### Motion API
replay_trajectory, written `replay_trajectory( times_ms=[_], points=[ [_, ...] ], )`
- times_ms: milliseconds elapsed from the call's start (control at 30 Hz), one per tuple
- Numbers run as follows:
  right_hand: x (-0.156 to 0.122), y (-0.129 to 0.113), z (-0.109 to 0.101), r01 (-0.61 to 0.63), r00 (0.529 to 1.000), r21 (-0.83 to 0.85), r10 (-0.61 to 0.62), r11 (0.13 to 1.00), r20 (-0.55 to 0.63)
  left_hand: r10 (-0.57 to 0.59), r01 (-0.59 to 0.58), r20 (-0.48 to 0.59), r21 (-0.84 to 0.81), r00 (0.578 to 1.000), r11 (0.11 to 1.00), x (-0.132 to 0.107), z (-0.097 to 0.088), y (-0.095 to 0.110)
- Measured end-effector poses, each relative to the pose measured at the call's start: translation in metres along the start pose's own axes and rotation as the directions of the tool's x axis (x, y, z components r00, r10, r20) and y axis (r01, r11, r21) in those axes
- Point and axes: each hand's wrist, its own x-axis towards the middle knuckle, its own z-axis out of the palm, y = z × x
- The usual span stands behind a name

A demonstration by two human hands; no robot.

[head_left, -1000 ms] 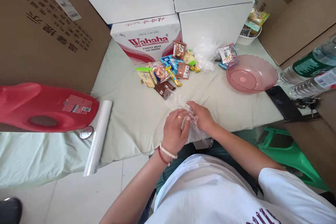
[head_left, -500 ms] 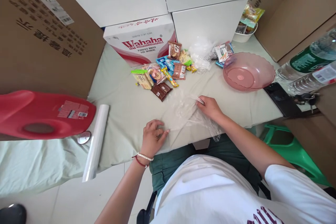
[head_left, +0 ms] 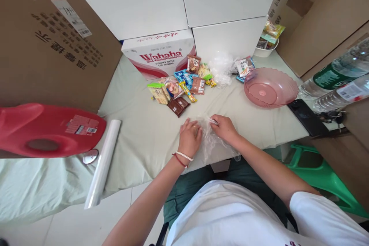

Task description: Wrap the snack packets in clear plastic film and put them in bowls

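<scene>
A thin, crumpled sheet of clear plastic, perhaps a bag, lies on the cloth at the front edge of the table. My right hand pinches its gathered upper edge between thumb and fingers. Beside its left edge rests my left hand, palm down, fingers loosely spread; whether the fingertips touch the plastic I cannot tell. Just beyond that hand is a dark brown snack packet. Behind it lie a yellow stick packet, a light brown packet and several other wrapped snacks.
A pink clear bowl stands to the right, near a black phone and water bottles. More crumpled plastic sits at the back. On the left are a red jug and a plastic film roll. A Wahaha box stands behind.
My left hand has moved right and forward, up to the clear plastic. The plastic is bunched narrower between the hands; my right hand still pinches it. The camera view has shifted slightly.
</scene>
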Motion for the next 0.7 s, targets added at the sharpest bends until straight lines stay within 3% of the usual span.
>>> replay_trajectory(
  times_ms=[100,233,367,467,567,700],
  points=[
    [-0.003,0.007,-0.002,-0.043,0.999,0.035,0.043,0.998,-0.011,0.002,0.002,-0.046,0.084,0.999,0.996,-0.009,0.003,-0.013],
    [-0.005,0.006,0.004,-0.062,0.996,-0.032,0.06,0.998,-0.059,0.015,-0.008,-0.253,0.025,0.967,1.0,-0.037,0.0,0.003],
    [-0.012,0.0,0.016,-0.017,0.995,0.001,0.017,1.0,-0.1,-0.131,0.123,-0.203,-0.052,0.97,0.991,-0.039,0.011,0.019],
    [-0.018,0.004,0.018,-0.047,0.992,0.124,0.061,0.991,-0.11,-0.308,0.283,-0.135,-0.176,0.942,0.943,-0.024,0.013,0.002],
    [-0.02,0.015,0.01,-0.126,0.982,0.303,0.162,0.945,-0.098,-0.388,0.349,-0.123,-0.256,0.913,0.902,-0.008,0.002,-0.026],
    [-0.017,0.023,-0.005,-0.217,0.966,0.605,0.259,0.766,0.017,-0.417,0.371,-0.175,-0.244,0.892,0.896,0.008,-0.019,-0.049]
  ],
)
